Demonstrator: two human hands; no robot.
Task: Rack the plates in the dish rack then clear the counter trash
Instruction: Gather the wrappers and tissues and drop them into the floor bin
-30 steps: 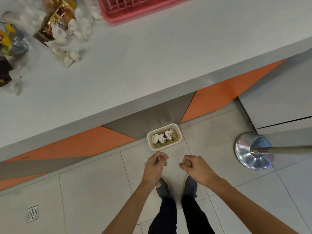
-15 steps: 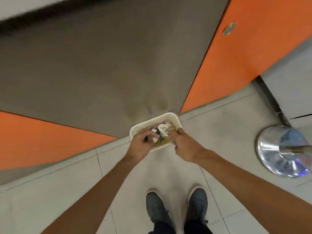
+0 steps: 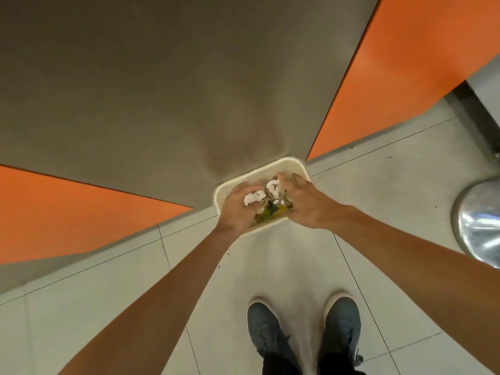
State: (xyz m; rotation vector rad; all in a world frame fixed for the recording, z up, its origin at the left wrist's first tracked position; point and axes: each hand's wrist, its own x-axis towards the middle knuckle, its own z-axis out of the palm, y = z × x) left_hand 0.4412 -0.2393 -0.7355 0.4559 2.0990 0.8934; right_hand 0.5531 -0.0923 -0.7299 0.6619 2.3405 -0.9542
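Observation:
A cream rectangular bin (image 3: 287,162) sits on the tiled floor against the counter's front panel. It holds crumpled white tissue (image 3: 253,198) and yellow-green wrappers (image 3: 272,211). Both my hands reach down into it. My left hand (image 3: 234,209) covers the bin's left side, its fingers bent down beside the tissue and mostly hidden. My right hand (image 3: 305,204) lies over the right side with fingers stretched out on top of the trash. The countertop, plates and dish rack are out of view.
The grey and orange counter panel (image 3: 162,90) rises right behind the bin. A shiny metal post base (image 3: 479,226) stands on the floor at the right edge. My two grey shoes (image 3: 267,334) stand just behind the bin.
I have bent down from above the counter to the floor. Both hands, closed in fists a second ago, moved forward into the bin and now lie on the trash.

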